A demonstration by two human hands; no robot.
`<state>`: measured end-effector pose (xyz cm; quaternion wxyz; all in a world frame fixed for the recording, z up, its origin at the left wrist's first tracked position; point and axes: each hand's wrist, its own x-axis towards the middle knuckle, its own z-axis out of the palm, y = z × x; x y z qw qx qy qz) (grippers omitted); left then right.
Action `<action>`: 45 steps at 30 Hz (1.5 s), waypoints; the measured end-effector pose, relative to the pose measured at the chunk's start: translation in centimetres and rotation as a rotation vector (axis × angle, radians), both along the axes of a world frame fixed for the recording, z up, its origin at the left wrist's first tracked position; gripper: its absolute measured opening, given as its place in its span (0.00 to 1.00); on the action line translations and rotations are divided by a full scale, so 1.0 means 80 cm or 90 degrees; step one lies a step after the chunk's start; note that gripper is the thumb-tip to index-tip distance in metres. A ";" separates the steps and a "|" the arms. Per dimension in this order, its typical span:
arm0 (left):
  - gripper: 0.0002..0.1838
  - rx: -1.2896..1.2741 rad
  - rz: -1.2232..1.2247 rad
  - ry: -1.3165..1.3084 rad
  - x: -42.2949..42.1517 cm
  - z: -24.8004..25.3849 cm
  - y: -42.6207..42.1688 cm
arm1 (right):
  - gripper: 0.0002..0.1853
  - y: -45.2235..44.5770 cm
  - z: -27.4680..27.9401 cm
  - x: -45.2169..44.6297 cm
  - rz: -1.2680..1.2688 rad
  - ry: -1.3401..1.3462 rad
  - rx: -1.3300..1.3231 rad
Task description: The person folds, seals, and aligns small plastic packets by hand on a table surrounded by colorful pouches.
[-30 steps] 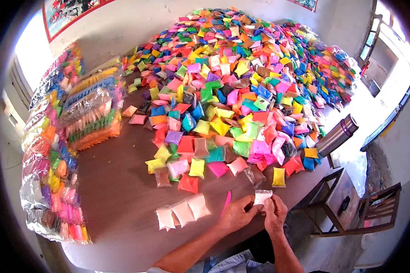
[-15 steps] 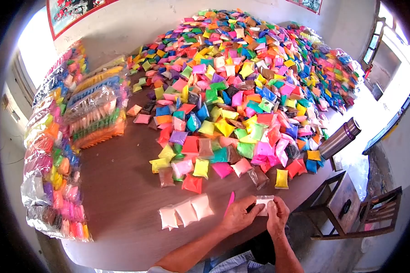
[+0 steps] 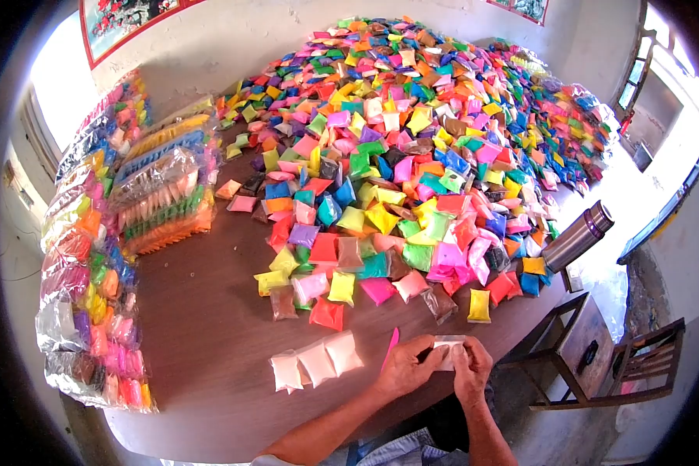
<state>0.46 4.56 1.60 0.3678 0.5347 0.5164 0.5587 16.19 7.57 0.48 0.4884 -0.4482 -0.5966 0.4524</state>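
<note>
Near the front edge of the table, a small white packet (image 3: 448, 341) in clear film is pinched between my two hands. My left hand (image 3: 406, 366) grips its left side with thumb and fingers. On the other side, my right hand (image 3: 472, 371) holds it with the thumb pressed on its face. Part of the packet is hidden by the fingers. A thin pink stick-like thing (image 3: 392, 345) lies just beyond my left hand. Further left rests a row of joined white packets (image 3: 317, 363), lying flat on the table.
A large heap of colourful packets (image 3: 380, 217) covers the back of the table (image 3: 202, 342). Clear bags of packets (image 3: 93, 311) line the left edge, beside stacked rows of packets (image 3: 163, 186). A steel flask (image 3: 579, 237) leans at right. A wooden chair (image 3: 645, 365) stands beyond the table.
Both thumbs and the white packet have shifted very slightly to the left. Both hands keep hold of it; the other things lie as before.
</note>
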 end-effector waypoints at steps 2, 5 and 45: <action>0.08 -0.016 -0.012 0.027 -0.002 -0.007 -0.001 | 0.05 0.000 0.004 -0.002 0.002 -0.005 -0.014; 0.09 -0.048 -0.012 0.063 0.002 -0.011 -0.002 | 0.04 -0.001 0.006 -0.003 -0.011 0.022 -0.023; 0.08 -0.114 0.007 0.083 0.002 0.007 -0.005 | 0.11 0.006 0.000 0.001 0.018 -0.046 0.109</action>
